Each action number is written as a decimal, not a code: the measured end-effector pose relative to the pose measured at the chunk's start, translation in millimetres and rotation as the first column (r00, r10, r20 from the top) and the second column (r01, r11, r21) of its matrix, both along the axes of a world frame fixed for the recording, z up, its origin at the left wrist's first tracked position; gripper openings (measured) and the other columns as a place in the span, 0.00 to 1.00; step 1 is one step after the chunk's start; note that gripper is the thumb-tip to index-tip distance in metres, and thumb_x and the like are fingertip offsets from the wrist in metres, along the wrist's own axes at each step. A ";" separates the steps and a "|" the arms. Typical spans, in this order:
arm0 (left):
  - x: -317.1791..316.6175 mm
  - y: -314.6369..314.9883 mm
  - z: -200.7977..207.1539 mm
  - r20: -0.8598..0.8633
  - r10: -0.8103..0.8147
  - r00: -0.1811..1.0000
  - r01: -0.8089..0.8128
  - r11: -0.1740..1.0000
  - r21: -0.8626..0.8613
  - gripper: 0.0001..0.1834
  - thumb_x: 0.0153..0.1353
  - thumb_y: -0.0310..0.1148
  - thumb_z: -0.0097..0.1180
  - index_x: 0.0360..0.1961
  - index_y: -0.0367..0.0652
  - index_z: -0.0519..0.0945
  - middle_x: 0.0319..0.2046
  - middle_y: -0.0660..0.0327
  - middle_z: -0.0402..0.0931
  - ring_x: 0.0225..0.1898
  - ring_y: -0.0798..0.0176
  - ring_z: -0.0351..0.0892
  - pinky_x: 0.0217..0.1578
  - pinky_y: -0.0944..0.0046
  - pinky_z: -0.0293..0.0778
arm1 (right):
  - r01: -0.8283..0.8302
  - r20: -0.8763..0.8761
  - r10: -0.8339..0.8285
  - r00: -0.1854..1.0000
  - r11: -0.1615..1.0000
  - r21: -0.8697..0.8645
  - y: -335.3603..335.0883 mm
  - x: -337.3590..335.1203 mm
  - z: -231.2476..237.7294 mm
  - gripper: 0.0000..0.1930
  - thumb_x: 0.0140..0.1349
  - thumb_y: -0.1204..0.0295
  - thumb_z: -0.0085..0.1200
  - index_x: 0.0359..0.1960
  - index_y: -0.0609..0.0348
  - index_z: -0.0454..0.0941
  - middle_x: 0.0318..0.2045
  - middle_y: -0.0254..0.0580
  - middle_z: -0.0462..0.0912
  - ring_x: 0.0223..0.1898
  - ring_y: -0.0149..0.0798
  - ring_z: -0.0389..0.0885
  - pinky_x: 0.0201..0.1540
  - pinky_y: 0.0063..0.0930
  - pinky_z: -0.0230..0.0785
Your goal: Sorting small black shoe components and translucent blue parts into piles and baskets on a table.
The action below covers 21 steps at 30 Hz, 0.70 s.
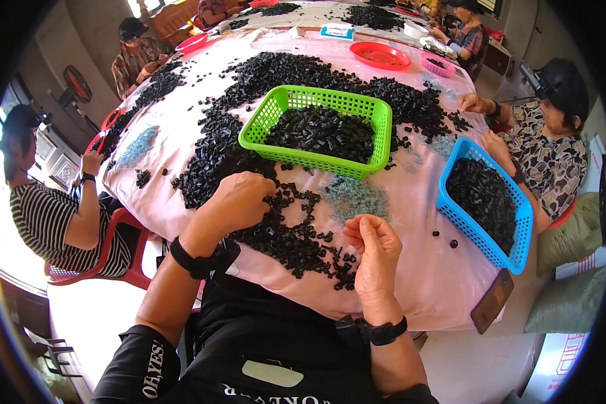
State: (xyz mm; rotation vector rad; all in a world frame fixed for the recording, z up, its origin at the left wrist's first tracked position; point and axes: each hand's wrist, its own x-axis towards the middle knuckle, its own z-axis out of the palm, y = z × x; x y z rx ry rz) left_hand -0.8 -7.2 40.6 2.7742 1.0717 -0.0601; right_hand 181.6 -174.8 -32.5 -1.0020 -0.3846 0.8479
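My left hand [237, 200] is over the loose small black plastic pieces [212, 163], its fingers curled in and their tips turned away from view. It looks closed; whatever is in it stays hidden. Just right of the middle, my right hand [376, 254] is raised with thumb and fingers pinched together. Anything between those tips is too small to make out. Beyond it lies a pile of tiny clear bluish pieces [354, 199]. More black pieces [293, 246] are scattered between my two hands. A green plastic basket [322, 163] of black pieces stands past them.
A blue basket [475, 237] of black pieces stands at the right edge, near a phone [492, 301]. Red trays [380, 56] and a white-and-blue packet [337, 31] lie farther back on the pink cloth [421, 283]. People sit around the table, one close on either side.
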 end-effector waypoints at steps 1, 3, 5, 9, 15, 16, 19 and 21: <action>-2.5 -0.6 -2.4 0.001 0.002 1.000 -0.002 1.000 0.001 0.14 0.51 0.27 0.61 0.41 0.40 0.83 0.36 0.51 0.80 0.44 0.46 0.80 0.46 0.51 0.75 | -0.004 0.006 0.004 1.000 1.000 -0.003 0.2 -0.7 0.5 0.07 0.70 0.71 0.56 0.39 0.63 0.81 0.33 0.39 0.85 0.33 0.30 0.83 0.40 0.22 0.75; -5.7 0.4 -14.1 -0.001 -0.111 0.994 0.111 0.993 0.029 0.18 0.47 0.27 0.64 0.43 0.39 0.81 0.38 0.50 0.80 0.45 0.45 0.80 0.47 0.51 0.75 | -0.009 0.015 0.009 1.000 1.000 -0.007 0.4 -1.1 0.4 0.07 0.70 0.71 0.56 0.40 0.63 0.81 0.33 0.39 0.85 0.33 0.30 0.83 0.39 0.22 0.75; -2.4 3.0 -24.8 0.004 -0.090 0.996 0.089 0.996 0.024 0.19 0.47 0.26 0.64 0.43 0.38 0.80 0.39 0.50 0.80 0.46 0.44 0.79 0.47 0.51 0.75 | -0.008 0.021 0.008 1.000 1.000 -0.008 0.4 -0.6 -0.4 0.07 0.70 0.71 0.56 0.40 0.63 0.81 0.33 0.39 0.85 0.33 0.30 0.83 0.39 0.22 0.75; 3.4 5.9 -39.3 0.123 -0.015 0.992 0.014 1.000 0.010 0.17 0.46 0.23 0.63 0.40 0.36 0.78 0.39 0.48 0.79 0.47 0.43 0.79 0.48 0.51 0.74 | -0.012 0.021 0.012 1.000 1.000 -0.010 0.1 -0.9 2.8 0.08 0.70 0.71 0.57 0.40 0.63 0.81 0.33 0.39 0.85 0.33 0.30 0.83 0.40 0.22 0.75; 11.0 11.1 -56.2 0.281 -0.022 0.960 0.015 1.000 0.026 0.18 0.48 0.21 0.61 0.44 0.34 0.78 0.39 0.48 0.78 0.45 0.43 0.79 0.48 0.51 0.74 | -0.011 0.021 0.012 1.000 1.000 -0.020 0.0 -0.5 2.4 0.08 0.70 0.70 0.57 0.40 0.63 0.81 0.33 0.40 0.85 0.33 0.31 0.84 0.40 0.23 0.76; 12.1 11.0 -55.3 0.280 -0.021 0.960 0.014 1.000 0.028 0.18 0.48 0.21 0.61 0.44 0.34 0.78 0.39 0.48 0.78 0.45 0.43 0.79 0.48 0.51 0.74 | -0.010 0.021 0.010 1.000 1.000 -0.019 -0.3 -0.2 2.2 0.08 0.70 0.70 0.56 0.40 0.63 0.82 0.33 0.40 0.85 0.33 0.31 0.84 0.40 0.23 0.76; 16.2 7.1 -46.7 0.289 -0.005 0.957 0.002 1.000 0.011 0.19 0.49 0.22 0.62 0.45 0.35 0.79 0.39 0.48 0.78 0.44 0.44 0.79 0.48 0.50 0.74 | -0.007 0.018 0.007 1.000 1.000 -0.023 -0.9 1.4 1.8 0.08 0.70 0.70 0.56 0.40 0.63 0.82 0.33 0.40 0.85 0.33 0.31 0.84 0.40 0.23 0.76; 17.4 1.9 -38.0 0.286 -0.014 0.958 0.014 1.000 0.001 0.19 0.49 0.24 0.62 0.45 0.37 0.81 0.39 0.49 0.77 0.45 0.44 0.79 0.48 0.51 0.74 | -0.007 0.015 0.007 1.000 1.000 -0.027 -0.9 1.6 1.8 0.08 0.70 0.70 0.57 0.40 0.63 0.82 0.33 0.40 0.85 0.33 0.31 0.84 0.40 0.23 0.76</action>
